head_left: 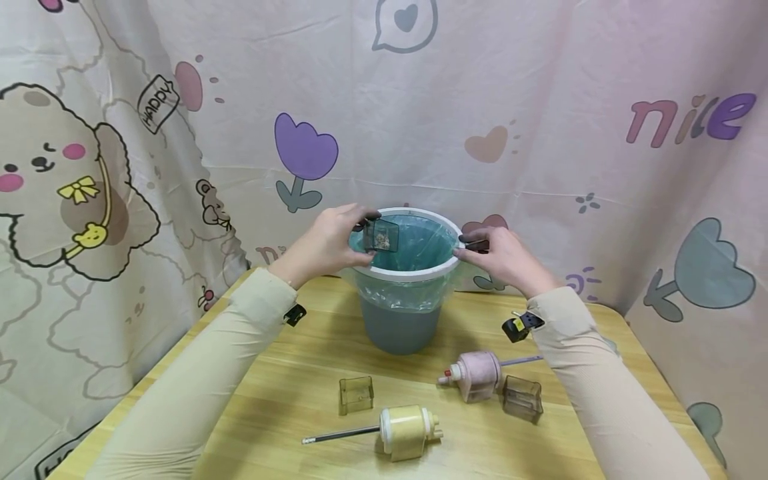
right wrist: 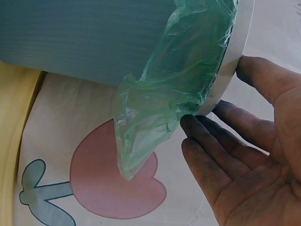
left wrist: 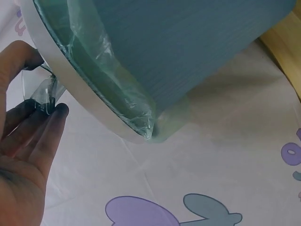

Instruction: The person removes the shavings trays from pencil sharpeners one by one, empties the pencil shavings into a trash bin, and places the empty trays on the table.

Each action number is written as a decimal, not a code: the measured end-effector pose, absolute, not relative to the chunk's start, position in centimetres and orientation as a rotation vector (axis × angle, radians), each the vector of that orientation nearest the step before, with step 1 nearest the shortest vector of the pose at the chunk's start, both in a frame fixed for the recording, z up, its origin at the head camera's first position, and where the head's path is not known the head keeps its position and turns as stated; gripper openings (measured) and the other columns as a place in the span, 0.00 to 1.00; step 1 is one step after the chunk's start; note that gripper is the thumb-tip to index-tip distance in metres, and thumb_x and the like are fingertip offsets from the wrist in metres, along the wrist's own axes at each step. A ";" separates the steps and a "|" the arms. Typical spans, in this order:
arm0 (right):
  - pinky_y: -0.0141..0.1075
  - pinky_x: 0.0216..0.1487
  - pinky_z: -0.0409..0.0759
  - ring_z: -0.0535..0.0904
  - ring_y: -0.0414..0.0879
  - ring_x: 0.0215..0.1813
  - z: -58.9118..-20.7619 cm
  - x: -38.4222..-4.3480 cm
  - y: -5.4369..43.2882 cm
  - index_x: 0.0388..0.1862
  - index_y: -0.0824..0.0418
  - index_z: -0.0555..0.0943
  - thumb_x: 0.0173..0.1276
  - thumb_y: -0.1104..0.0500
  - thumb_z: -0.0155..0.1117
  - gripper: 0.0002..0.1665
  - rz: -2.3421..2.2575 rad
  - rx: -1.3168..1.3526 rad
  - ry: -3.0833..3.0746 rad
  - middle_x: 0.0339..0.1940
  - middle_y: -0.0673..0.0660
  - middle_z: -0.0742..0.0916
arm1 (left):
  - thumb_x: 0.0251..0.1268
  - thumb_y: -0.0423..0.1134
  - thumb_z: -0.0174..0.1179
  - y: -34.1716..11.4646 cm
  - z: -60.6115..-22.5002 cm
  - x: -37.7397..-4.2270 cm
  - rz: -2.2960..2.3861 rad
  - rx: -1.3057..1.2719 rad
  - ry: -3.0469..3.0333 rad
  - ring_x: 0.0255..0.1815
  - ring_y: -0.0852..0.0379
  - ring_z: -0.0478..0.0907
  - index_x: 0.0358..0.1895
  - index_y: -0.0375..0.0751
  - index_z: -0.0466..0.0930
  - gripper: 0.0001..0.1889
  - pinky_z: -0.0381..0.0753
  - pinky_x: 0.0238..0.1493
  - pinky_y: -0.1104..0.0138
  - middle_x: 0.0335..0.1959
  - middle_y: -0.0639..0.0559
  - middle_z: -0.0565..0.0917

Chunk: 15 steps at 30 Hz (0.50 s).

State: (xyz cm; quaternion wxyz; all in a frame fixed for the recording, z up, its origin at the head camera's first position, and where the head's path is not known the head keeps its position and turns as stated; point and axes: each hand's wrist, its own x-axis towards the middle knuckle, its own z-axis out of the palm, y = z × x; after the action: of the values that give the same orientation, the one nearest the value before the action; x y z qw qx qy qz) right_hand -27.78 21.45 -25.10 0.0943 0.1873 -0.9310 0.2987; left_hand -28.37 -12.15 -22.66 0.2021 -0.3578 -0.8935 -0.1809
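A blue-grey trash bin (head_left: 399,330) with a white rim ring (head_left: 414,275) stands upright, lined with a thin green plastic bag (right wrist: 193,66). Above the bin's left side, my left hand (head_left: 333,243) pinches a small see-through plastic box (head_left: 385,236) between thumb and fingers. Pale bits that look like pencil shavings show in the box, which is tipped with one face toward the head camera. On the opposite side, my right hand (head_left: 503,257) grips the rim, thumb on one side and fingertips against the bag's edge on the other.
Nearer on the wooden table (head_left: 282,393) lie a yellow pencil sharpener (head_left: 403,430) and a pink pencil sharpener (head_left: 478,377), each with a pencil in it. Beside them are a yellowish clear box (head_left: 357,395) and a brownish clear box (head_left: 522,398). A printed curtain (head_left: 390,120) hangs behind the bin.
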 end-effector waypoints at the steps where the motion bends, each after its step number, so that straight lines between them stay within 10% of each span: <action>1: 0.57 0.65 0.87 0.89 0.63 0.60 -25.1 -27.8 21.4 0.67 0.71 0.83 0.77 0.48 0.70 0.31 0.888 0.555 -2.762 0.60 0.70 0.90 | 0.53 0.38 0.83 -12.1 -22.6 -28.4 -0.488 -1.000 -2.498 0.60 0.41 0.86 0.69 0.36 0.77 0.38 0.88 0.65 0.49 0.59 0.42 0.87; 15: 0.57 0.67 0.86 0.88 0.64 0.61 -25.2 -28.0 21.4 0.67 0.71 0.83 0.77 0.51 0.70 0.30 0.900 0.539 -2.766 0.61 0.69 0.89 | 0.56 0.36 0.81 -11.2 -21.8 -28.4 -0.183 -1.103 -2.504 0.63 0.42 0.82 0.73 0.32 0.74 0.40 0.85 0.69 0.50 0.63 0.40 0.82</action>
State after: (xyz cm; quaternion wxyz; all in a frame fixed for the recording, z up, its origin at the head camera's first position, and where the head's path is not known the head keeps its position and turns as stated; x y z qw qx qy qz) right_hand -27.99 21.40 -25.19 0.0913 0.1816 -0.9311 0.3029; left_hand -28.37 -11.17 -21.85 0.1986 -0.3941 -0.8950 -0.0654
